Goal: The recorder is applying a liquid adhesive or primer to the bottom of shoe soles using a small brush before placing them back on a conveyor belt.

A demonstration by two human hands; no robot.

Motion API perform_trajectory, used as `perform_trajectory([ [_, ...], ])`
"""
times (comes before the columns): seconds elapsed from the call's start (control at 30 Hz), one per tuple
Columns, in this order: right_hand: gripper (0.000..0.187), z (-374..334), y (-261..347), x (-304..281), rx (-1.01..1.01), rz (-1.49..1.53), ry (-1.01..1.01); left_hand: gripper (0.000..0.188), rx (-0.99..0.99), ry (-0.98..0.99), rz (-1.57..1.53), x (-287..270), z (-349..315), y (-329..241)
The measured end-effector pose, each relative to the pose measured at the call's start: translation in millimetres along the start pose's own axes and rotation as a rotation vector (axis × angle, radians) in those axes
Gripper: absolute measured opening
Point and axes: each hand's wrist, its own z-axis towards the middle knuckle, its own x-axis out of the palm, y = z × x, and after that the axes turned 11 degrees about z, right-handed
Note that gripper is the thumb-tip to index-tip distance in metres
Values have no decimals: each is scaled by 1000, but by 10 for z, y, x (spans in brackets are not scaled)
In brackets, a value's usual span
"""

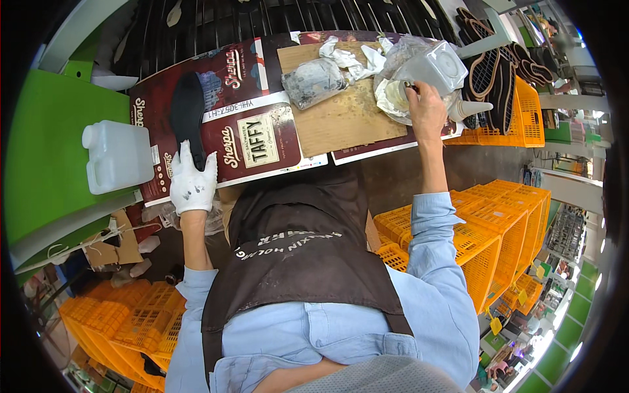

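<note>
My left hand, in a stained white glove, grips the near end of a black shoe sole. The sole lies lengthwise on dark red printed cardboard, its far end pointing away from me. At the right, my bare right hand is closed, thumb and fingers pinched on a small dark thing whose kind does not show. It is over a pale, round-looking container surrounded by crumpled plastic and white paper. Beside that hand lies a white cone-tipped nozzle.
A translucent white jug stands on the green surface at left. A smudged clear container and crumpled tissues lie on brown cardboard. Black rods run behind. Orange crates hold places at both sides; soles pile at right.
</note>
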Motion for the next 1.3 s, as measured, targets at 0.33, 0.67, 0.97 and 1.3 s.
perform_trajectory([
  [0.33, 23, 70, 24, 82, 78, -109, 106, 61, 64, -115, -24, -79, -16, 55],
  [0.67, 24, 31, -9, 33, 80, 84, -30, 59, -226, 62, -1124, -221, 153, 349],
  [0.97, 24, -134, -210, 20, 269, 535, -68, 34, -253, 618, -2050, -290, 100, 197],
  [1.3, 23, -224, -241, 182, 663, 1422, -162, 40, 126, 1002, -1743, -465, -140, -915],
])
